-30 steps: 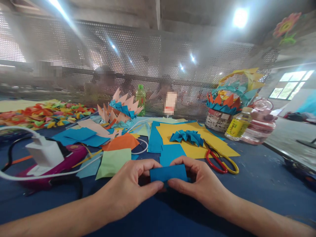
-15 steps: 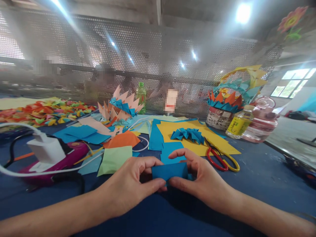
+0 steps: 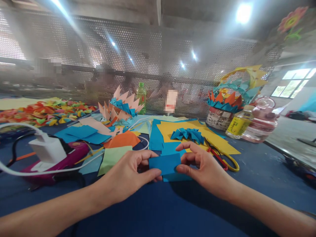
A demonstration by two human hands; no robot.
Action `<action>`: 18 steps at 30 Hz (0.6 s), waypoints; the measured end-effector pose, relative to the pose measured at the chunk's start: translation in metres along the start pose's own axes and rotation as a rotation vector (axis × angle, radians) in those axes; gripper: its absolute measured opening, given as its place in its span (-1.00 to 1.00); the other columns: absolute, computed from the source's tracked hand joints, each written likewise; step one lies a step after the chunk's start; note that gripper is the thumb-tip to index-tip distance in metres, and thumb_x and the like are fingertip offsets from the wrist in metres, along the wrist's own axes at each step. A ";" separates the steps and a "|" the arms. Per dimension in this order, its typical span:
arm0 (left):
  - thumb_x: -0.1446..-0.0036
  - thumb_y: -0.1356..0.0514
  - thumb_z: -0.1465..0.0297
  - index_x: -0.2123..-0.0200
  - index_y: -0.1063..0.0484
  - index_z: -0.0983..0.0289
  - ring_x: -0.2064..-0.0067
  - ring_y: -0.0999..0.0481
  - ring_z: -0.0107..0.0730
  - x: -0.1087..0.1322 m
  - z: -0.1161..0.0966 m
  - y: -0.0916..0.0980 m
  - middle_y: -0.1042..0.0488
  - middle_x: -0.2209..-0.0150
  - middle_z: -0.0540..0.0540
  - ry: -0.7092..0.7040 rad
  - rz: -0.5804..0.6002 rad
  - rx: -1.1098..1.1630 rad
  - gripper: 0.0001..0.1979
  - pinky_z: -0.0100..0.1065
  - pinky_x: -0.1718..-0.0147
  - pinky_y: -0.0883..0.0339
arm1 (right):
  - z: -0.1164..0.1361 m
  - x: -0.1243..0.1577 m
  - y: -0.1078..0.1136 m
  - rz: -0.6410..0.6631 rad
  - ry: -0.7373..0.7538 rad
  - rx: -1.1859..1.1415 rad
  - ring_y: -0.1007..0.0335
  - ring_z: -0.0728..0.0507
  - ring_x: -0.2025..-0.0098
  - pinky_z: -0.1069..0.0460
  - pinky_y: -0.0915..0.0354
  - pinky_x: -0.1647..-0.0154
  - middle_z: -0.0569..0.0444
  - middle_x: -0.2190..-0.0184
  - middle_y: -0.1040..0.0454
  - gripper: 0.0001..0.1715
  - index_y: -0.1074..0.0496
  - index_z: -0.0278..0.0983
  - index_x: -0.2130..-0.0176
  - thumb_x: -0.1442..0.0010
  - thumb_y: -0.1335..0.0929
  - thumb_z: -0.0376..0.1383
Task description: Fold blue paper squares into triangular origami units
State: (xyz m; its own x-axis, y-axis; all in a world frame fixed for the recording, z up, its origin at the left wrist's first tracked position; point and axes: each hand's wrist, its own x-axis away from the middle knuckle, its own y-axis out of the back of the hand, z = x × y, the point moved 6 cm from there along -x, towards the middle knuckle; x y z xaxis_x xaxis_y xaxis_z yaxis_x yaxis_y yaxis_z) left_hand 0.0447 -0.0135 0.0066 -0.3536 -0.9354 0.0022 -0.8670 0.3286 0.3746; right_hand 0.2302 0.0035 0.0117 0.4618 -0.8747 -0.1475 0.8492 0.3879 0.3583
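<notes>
A blue piece of paper is held between both hands above the dark blue tabletop. My left hand pinches its left side, thumb in front and fingers behind. At the right edge, my right hand grips it between thumb and curled fingers, with the index finger raised. Behind the held piece lie flat blue paper, a yellow sheet and a pleated blue paper piece. Scissors with red and yellow handles rest just beyond my right hand.
On the left, a white charger sits in a purple power strip with trailing cables. Green paper and orange paper lie nearby. Farther back stand peach folded-paper crowns, a green bottle, a yellow-labelled bottle and a pink jug.
The blue paper has tilted so more of its face shows, and it has shifted slightly left. My right thumb has moved from its lower edge to its right edge.
</notes>
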 end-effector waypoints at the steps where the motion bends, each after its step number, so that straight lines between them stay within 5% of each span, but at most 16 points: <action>1: -0.08 -0.27 0.28 0.18 -0.50 0.27 0.33 -0.65 -0.32 0.000 0.000 0.000 -0.66 0.40 0.01 -0.003 0.001 -0.010 -0.76 -0.41 0.30 -0.47 | 0.000 0.000 0.000 -0.003 0.002 0.008 -0.31 0.00 0.42 0.10 -0.19 0.34 0.28 0.49 -0.37 -0.59 -0.26 -0.21 0.05 -0.17 -0.45 -0.26; 18: -0.11 -0.23 0.19 0.10 -0.41 0.29 0.39 -0.53 -0.32 0.000 -0.004 0.005 -0.59 0.48 -0.01 -0.007 -0.071 -0.190 -0.64 -0.31 0.28 -0.34 | 0.004 0.003 0.004 -0.049 0.062 0.172 -0.34 -0.03 0.38 0.07 -0.25 0.30 0.26 0.47 -0.34 -0.68 -0.25 -0.21 0.04 -0.22 -0.38 -0.30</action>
State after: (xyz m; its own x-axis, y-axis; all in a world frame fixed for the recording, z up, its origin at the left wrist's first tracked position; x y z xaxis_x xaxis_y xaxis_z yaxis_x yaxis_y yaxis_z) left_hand 0.0415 -0.0120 0.0122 -0.2972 -0.9541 -0.0364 -0.8083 0.2311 0.5416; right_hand 0.2338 0.0008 0.0166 0.4406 -0.8696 -0.2228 0.8171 0.2857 0.5006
